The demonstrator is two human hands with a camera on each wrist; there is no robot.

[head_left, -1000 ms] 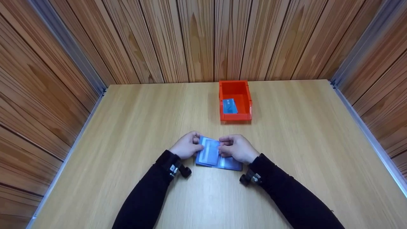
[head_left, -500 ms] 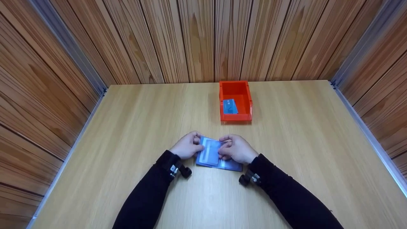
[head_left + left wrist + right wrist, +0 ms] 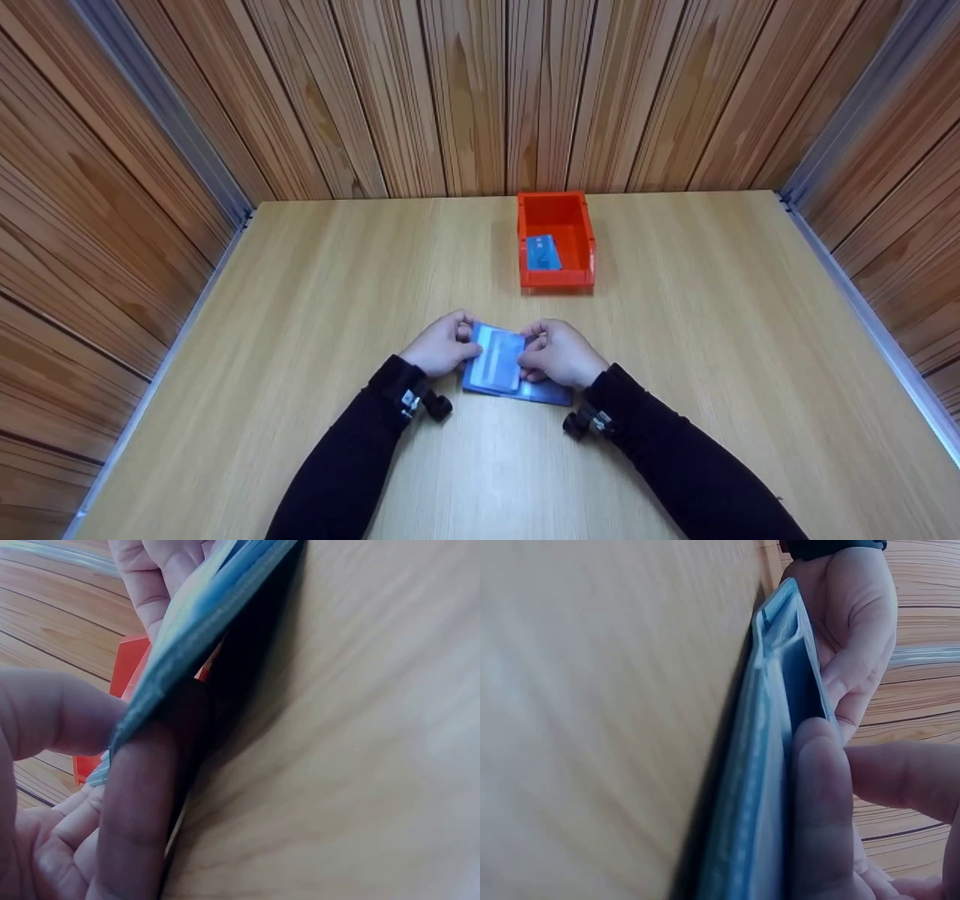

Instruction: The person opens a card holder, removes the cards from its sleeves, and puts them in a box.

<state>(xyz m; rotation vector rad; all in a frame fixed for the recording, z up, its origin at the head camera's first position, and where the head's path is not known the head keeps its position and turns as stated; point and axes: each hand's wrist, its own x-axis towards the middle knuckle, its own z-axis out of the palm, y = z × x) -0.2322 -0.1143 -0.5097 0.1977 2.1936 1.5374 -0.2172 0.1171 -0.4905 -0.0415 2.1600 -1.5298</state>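
A blue bifold card holder with shiny clear pockets lies spread in front of me, its left part raised off the table in the left wrist view. My left hand pinches the holder's left edge between thumb and finger. My right hand pinches the free edge of an inner leaf, one finger inside the gap beneath it and another digit outside. Part of the holder's right half is covered by the right hand. Whether a card sits inside the pockets I cannot tell.
Beyond the hands, an orange-red bin stands on the wooden table, with a blue card leaning inside it. Wood-plank walls enclose the back and sides.
The right hand has shifted slightly to the right, and the edge of the inner leaf it pinches has come along. The left hand keeps its hold in the same place.
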